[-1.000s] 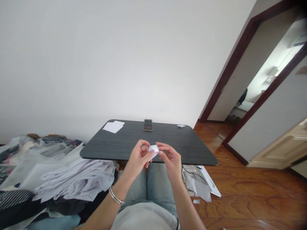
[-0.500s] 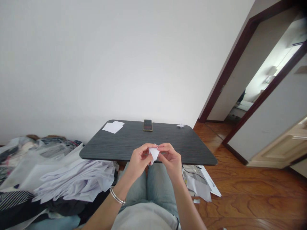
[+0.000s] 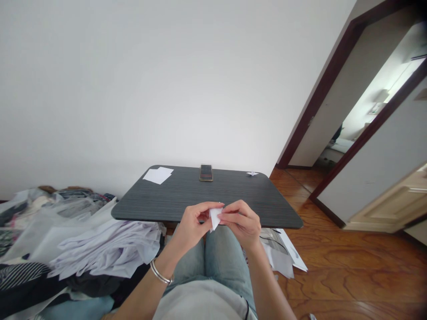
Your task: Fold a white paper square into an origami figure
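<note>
A small folded piece of white paper (image 3: 214,218) is pinched between both my hands, just above my lap and in front of the near edge of the dark table (image 3: 187,200). My left hand (image 3: 192,226) grips its left side with thumb and fingers closed. My right hand (image 3: 243,222) pinches its right side, fingers curled over it. A silver bracelet (image 3: 159,272) sits on my left wrist.
On the table lie white sheets (image 3: 158,175) at the far left, a phone (image 3: 206,172) propped at the back middle and a small folded paper figure (image 3: 252,174) at the far right. Piled clothes and bags (image 3: 83,240) fill the left. Papers (image 3: 283,253) lie on the wooden floor. An open doorway (image 3: 363,120) stands right.
The paper has turned from a rounded shape to a narrow downward point. My right hand has moved slightly right and closed over its edge. The view has shifted a little.
</note>
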Motion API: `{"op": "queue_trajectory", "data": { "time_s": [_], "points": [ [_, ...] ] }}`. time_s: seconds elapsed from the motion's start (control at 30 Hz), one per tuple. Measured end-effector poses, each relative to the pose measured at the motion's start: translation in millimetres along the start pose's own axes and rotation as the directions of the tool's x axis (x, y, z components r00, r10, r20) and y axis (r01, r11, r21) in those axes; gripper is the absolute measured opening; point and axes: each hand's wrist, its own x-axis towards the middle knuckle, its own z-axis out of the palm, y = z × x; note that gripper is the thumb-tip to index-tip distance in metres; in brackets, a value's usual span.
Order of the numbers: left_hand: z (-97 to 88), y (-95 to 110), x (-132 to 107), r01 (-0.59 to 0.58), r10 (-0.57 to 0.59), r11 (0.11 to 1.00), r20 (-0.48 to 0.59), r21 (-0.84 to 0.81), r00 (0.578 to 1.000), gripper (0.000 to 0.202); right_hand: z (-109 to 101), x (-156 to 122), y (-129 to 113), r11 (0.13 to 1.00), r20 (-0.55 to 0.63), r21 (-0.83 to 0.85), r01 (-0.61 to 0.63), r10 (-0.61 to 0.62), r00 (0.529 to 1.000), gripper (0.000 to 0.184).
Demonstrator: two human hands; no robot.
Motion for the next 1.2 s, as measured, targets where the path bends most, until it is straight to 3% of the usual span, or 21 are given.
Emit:
{"op": "queue_trajectory", "data": {
  "time_s": [0.33, 0.5, 0.7, 1.2],
  "points": [
    [1.9, 1.3, -1.4, 0.036, -0.035, 0.998, 0.013, -0.043, 0.999, 0.031, 7.0, -2.8, -7.5, 0.975, -0.089, -0.163, 0.154, -0.17, 0.981, 0.02],
    [1.9, 1.3, -1.0, 0.045, -0.044, 0.997, 0.028, -0.056, 0.999, 0.032, 6.5, 3.0, -13.3, 0.96, -0.072, -0.183, 0.211, -0.227, 0.971, 0.015],
    [1.4, 3.0, -0.6, 0.046, -0.045, 0.999, 0.039, -0.025, 0.998, 0.033, 4.5, 10.8, -17.4, 0.973, -0.019, -0.123, 0.194, -0.198, 0.98, 0.009],
    [2.0, 10.4, 0.0, 0.012, -0.014, 0.999, 0.041, 0.033, 0.999, 0.032, 3.5, 10.2, -20.2, 0.978, -0.024, -0.098, 0.184, -0.187, 0.982, 0.014]
  ]
}}
